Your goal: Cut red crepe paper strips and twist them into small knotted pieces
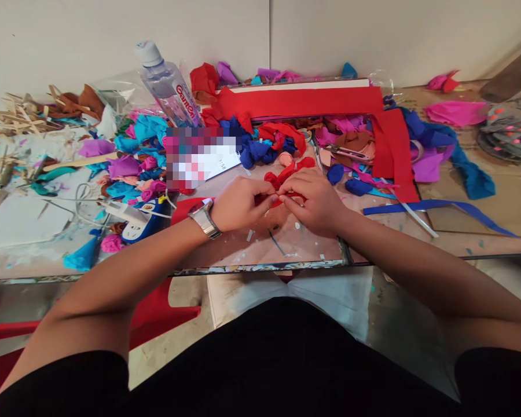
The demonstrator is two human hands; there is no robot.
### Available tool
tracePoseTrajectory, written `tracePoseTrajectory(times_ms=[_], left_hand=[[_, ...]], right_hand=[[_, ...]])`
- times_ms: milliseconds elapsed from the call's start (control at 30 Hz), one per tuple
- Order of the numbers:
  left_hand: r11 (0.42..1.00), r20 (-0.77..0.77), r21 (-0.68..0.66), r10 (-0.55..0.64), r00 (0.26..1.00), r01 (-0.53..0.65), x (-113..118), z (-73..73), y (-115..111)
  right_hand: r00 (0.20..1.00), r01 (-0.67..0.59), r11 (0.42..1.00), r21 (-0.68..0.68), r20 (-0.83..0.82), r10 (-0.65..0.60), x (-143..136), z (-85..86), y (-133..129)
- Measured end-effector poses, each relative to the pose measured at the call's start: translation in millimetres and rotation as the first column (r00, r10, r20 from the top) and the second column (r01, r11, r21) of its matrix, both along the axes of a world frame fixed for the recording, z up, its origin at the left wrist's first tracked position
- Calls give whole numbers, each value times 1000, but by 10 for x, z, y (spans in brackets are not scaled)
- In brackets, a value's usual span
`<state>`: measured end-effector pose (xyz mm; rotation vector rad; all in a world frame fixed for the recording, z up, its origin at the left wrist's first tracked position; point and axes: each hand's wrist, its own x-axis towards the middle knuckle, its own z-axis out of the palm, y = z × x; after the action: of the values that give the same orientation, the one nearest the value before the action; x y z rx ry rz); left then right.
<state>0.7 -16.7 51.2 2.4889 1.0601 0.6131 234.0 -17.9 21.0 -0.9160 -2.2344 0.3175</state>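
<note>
My left hand, below a metal-band watch, pinches a strip of red crepe paper with thumb and forefinger. Fingertip to fingertip with it, my right hand grips the same strip, most of which the fingers cover. Just beyond them, twisted red crepe paper lies on the table; whether it joins the held strip I cannot tell. Past my left hand rests a phone, partly blurred out. A utility knife lies beyond my right hand among paper scraps.
A water bottle leans at the back. A long red crepe paper sheet spans the rear, with blue strips to the right. A power strip with cables and wooden sticks are at left. The table edge runs before me.
</note>
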Motion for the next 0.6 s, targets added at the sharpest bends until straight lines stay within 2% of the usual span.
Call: tracePoseTrajectory(times_ms=[133, 300, 600], left_hand=[[994, -87, 108, 38, 996, -29, 13, -27, -34], [977, -152, 213, 31, 988, 3, 1, -85, -55], [991, -204, 132, 36, 978, -9, 13, -101, 0]], right_hand=[[1000, -7, 1000, -23, 21, 7, -15, 16, -4], [1000, -20, 998, -65, 18, 21, -25, 4, 8], [999, -35, 999, -25, 39, 36, 38, 16, 29]])
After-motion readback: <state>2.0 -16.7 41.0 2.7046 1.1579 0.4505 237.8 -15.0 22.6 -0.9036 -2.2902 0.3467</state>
